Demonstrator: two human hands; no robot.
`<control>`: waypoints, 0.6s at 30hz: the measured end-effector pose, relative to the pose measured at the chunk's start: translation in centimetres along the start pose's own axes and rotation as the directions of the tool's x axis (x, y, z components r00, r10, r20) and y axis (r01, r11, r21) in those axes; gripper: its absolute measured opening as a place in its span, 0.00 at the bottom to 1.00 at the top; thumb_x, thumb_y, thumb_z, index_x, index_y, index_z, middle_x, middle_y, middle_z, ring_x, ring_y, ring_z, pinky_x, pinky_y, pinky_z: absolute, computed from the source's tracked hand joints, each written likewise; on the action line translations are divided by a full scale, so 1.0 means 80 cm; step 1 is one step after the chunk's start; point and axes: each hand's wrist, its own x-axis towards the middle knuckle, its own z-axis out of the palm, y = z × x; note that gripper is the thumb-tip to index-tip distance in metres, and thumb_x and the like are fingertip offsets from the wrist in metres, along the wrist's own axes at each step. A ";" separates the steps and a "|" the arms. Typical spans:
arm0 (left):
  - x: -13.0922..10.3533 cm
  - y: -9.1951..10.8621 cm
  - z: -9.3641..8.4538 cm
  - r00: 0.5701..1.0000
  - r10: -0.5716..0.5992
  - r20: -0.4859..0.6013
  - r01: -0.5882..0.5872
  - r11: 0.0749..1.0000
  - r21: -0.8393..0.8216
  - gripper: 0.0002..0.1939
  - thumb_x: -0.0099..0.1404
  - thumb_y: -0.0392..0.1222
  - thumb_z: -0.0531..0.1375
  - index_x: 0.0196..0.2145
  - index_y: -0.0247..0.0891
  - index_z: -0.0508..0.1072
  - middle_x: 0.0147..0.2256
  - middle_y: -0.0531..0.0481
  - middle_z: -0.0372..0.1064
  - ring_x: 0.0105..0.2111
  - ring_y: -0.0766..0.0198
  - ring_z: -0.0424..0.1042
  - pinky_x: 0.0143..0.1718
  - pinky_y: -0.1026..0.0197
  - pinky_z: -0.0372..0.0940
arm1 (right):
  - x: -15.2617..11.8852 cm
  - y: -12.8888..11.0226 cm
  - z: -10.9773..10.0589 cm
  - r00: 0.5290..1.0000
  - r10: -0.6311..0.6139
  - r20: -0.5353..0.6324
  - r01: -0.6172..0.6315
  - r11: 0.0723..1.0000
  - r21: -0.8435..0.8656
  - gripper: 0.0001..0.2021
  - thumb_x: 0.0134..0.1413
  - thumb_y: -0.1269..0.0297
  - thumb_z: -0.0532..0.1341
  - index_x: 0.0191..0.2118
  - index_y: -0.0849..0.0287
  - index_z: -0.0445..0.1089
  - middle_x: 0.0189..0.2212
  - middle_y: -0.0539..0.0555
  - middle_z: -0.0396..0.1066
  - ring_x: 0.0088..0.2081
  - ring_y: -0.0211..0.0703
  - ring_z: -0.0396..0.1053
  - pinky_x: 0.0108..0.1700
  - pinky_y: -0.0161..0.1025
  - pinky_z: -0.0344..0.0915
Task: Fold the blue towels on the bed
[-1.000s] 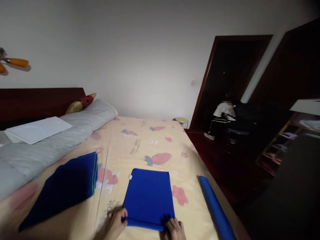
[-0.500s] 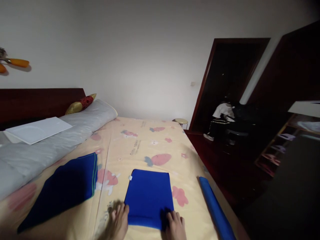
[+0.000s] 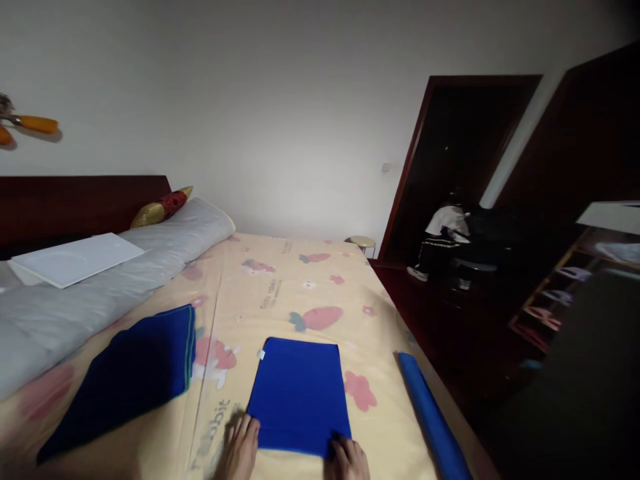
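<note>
The blue cloth (image 3: 300, 397) has flattened along its near edge. The left hand (image 3: 244, 443) and right hand (image 3: 351, 458) touch its near corners; whether either grip pinches, I cannot tell. It lies on the bed (image 3: 265, 323), seemingly being smoothed; next calls for even tension.

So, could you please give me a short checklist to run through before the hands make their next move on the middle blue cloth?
1. Middle blue cloth lying on the bed: ok.
2. Left hand at its near left corner: ok.
3. Right hand at its near right corner: ok.
4. Fingers pinching firmly: cannot tell, their undersides are hidden.
5. Dark blue cloth at left lying apart: ok.
6. Long blue piece at right lying apart: ok.
</note>
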 end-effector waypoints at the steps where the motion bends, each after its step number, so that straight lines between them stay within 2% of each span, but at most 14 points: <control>1: -0.001 0.010 0.005 1.000 0.002 -0.003 -0.002 1.000 -0.007 0.21 0.65 0.32 0.47 0.46 0.48 0.74 0.46 0.50 0.75 0.50 0.58 0.71 0.52 0.56 0.64 | 0.001 -0.010 0.007 0.999 -0.028 -0.022 0.028 1.000 0.005 0.16 0.52 0.71 0.54 0.45 0.52 0.72 0.41 0.55 0.76 0.38 0.46 0.73 0.40 0.41 0.68; 4: -0.002 0.052 0.026 0.990 0.137 0.032 -0.133 0.987 -0.094 0.22 0.64 0.31 0.48 0.49 0.47 0.74 0.48 0.49 0.75 0.49 0.60 0.73 0.51 0.59 0.68 | 0.008 -0.050 0.039 0.974 -0.181 -0.134 0.185 0.983 0.017 0.22 0.54 0.74 0.49 0.50 0.51 0.71 0.41 0.51 0.77 0.41 0.42 0.75 0.43 0.37 0.69; 6: -0.003 0.058 0.030 0.968 0.249 0.030 -0.240 0.954 -0.179 0.19 0.66 0.36 0.49 0.49 0.48 0.74 0.51 0.50 0.74 0.50 0.61 0.73 0.51 0.62 0.69 | 0.011 -0.054 0.049 0.944 -0.296 -0.147 0.295 0.955 -0.027 0.22 0.56 0.73 0.49 0.52 0.51 0.70 0.42 0.48 0.78 0.41 0.40 0.75 0.43 0.35 0.69; 8: -0.003 0.037 0.021 0.964 0.267 -0.005 -0.261 0.940 -0.220 0.19 0.69 0.41 0.49 0.52 0.49 0.72 0.54 0.52 0.72 0.51 0.62 0.72 0.52 0.63 0.70 | 0.009 -0.029 0.040 0.935 -0.341 -0.099 0.331 0.937 -0.111 0.21 0.57 0.69 0.50 0.54 0.51 0.69 0.45 0.48 0.77 0.43 0.40 0.75 0.44 0.37 0.69; 11: -0.005 -0.015 0.000 0.983 0.179 -0.038 -0.183 0.970 -0.159 0.18 0.69 0.46 0.50 0.52 0.51 0.73 0.55 0.53 0.71 0.53 0.60 0.72 0.55 0.60 0.69 | 0.002 0.027 0.006 0.964 -0.264 -0.030 0.252 0.943 -0.216 0.22 0.58 0.61 0.54 0.58 0.50 0.66 0.49 0.50 0.75 0.46 0.46 0.75 0.44 0.42 0.69; 13: -0.005 -0.031 -0.005 0.993 0.102 -0.053 -0.105 0.993 -0.057 0.18 0.67 0.43 0.52 0.50 0.49 0.75 0.55 0.52 0.71 0.55 0.56 0.70 0.56 0.55 0.68 | 0.001 0.040 -0.006 0.977 -0.215 -0.015 0.204 0.946 -0.254 0.24 0.58 0.60 0.55 0.60 0.50 0.63 0.51 0.53 0.73 0.48 0.50 0.74 0.45 0.45 0.69; 15: -0.004 -0.018 0.001 0.994 0.074 -0.079 -0.072 0.997 0.023 0.21 0.64 0.35 0.51 0.50 0.47 0.75 0.56 0.51 0.69 0.58 0.54 0.67 0.58 0.51 0.66 | 0.005 0.021 -0.001 0.975 -0.223 -0.025 0.210 0.947 -0.242 0.26 0.57 0.65 0.53 0.62 0.53 0.61 0.53 0.55 0.72 0.50 0.50 0.72 0.47 0.46 0.68; 16: -0.002 -0.003 0.007 0.990 0.115 -0.082 -0.113 0.993 0.033 0.24 0.63 0.32 0.50 0.52 0.48 0.74 0.57 0.52 0.68 0.58 0.55 0.66 0.58 0.51 0.66 | 0.009 0.002 0.007 0.969 -0.242 -0.047 0.226 0.949 -0.219 0.27 0.57 0.68 0.51 0.62 0.54 0.60 0.53 0.54 0.72 0.51 0.49 0.72 0.48 0.46 0.67; 18: 0.003 0.031 0.018 0.953 0.299 -0.052 -0.300 0.954 -0.011 0.28 0.62 0.30 0.49 0.58 0.49 0.67 0.59 0.54 0.65 0.59 0.60 0.65 0.58 0.56 0.66 | 0.019 -0.035 0.027 0.947 -0.311 -0.085 0.296 0.943 -0.152 0.27 0.57 0.71 0.48 0.63 0.53 0.59 0.51 0.51 0.74 0.50 0.44 0.73 0.48 0.42 0.67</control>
